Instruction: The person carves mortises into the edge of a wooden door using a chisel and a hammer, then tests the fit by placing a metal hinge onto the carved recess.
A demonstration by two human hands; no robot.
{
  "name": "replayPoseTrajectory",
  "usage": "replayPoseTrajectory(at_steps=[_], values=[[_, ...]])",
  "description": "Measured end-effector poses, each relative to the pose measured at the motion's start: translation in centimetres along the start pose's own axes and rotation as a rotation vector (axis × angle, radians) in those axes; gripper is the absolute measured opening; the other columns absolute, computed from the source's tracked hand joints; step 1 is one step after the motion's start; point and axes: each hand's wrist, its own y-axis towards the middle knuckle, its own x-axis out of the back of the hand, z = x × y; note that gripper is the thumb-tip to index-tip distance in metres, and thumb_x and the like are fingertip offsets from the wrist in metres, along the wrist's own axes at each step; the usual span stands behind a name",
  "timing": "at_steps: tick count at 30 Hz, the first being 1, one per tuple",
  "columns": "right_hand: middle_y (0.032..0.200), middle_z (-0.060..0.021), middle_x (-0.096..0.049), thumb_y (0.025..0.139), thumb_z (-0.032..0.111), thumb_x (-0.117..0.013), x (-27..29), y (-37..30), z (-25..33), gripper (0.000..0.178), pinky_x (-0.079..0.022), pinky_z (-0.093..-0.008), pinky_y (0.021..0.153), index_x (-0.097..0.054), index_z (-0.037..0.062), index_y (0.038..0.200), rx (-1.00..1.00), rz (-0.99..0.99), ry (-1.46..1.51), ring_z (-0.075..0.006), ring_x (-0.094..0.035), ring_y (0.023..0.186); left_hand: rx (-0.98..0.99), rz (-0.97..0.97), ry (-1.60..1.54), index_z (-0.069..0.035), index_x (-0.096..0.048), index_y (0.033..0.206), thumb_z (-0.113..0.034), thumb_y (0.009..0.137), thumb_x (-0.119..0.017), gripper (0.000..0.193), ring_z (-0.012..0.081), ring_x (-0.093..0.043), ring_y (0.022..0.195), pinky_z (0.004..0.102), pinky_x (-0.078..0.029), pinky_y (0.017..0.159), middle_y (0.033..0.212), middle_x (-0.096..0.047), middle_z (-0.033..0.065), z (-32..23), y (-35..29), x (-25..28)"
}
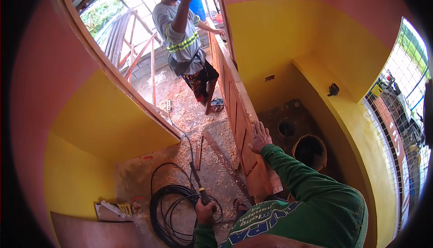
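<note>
A panelled wooden door (241, 128) stands on its long edge, running from near me out through the doorway. My right hand (260, 138) lies with fingers stretched over the door's upper edge. Lower down, my left hand (205, 213) is closed round a dark-handled chisel (204, 196) with a yellow band; its long narrow blade points away from me. At the door's far end, a person in a grey shirt (182, 36) rests one hand (218, 32) on the upper edge and raises the other arm near the head.
A coiled black cable (158, 212) lies by my left hand, its cord leading toward a white power strip (168, 106). Wood shavings (180, 94) cover the floor. Right of the door stands a round bucket (324, 162). A torn paper bag (112, 211) lies at the left wall.
</note>
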Motion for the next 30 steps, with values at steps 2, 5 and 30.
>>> replayPoseTrajectory(at_steps=[2, 5, 30], values=[[0.139, -0.0187, -0.008, 0.068, 0.035, -0.06, -0.1, -0.1, 0.3, 0.087, -0.015, -0.0443, 0.103, -0.014, -0.0034, 0.131, -0.025, 0.004, -0.026, -0.0327, -0.008, 0.129, 0.052, 0.006, 0.018, -0.002, -0.047, 0.079, -0.004, 0.065, -0.058, 0.017, 0.011, -0.047, 0.046, 0.0243, -0.039, 0.043, 0.058, -0.048, 0.0021, -0.4, 0.5, 0.8], [0.139, -0.0177, -0.008, 0.068, 0.034, -0.06, -0.2, -0.3, 1.1, 0.088, -0.016, -0.045, 0.102, -0.012, -0.0027, 0.131, -0.134, -0.01, -0.011, -0.0314, -0.01, 0.129, 0.018, -0.024, 0.102, -0.002, -0.047, 0.075, -0.004, 0.064, -0.057, 0.015, 0.0114, -0.045, 0.043, 0.0253, -0.039, 0.04, 0.056, -0.049, 0.0025, -0.4, 0.4, 1.4], [0.132, -0.0167, -0.027, 0.075, 0.011, -0.041, -2.0, -0.1, 0.0, 0.047, -0.024, -0.045, 0.098, -0.038, -0.0027, 0.12, -0.004, -0.283, -0.19, -0.0313, -0.024, 0.123, 0.047, 0.186, 0.489, 0.002, -0.051, 0.076, -0.015, 0.058, -0.063, 0.028, 0.0149, -0.056, 0.05, 0.0286, -0.046, 0.047, 0.061, -0.056, 0.008, 2.2, 3.1, 4.0]])
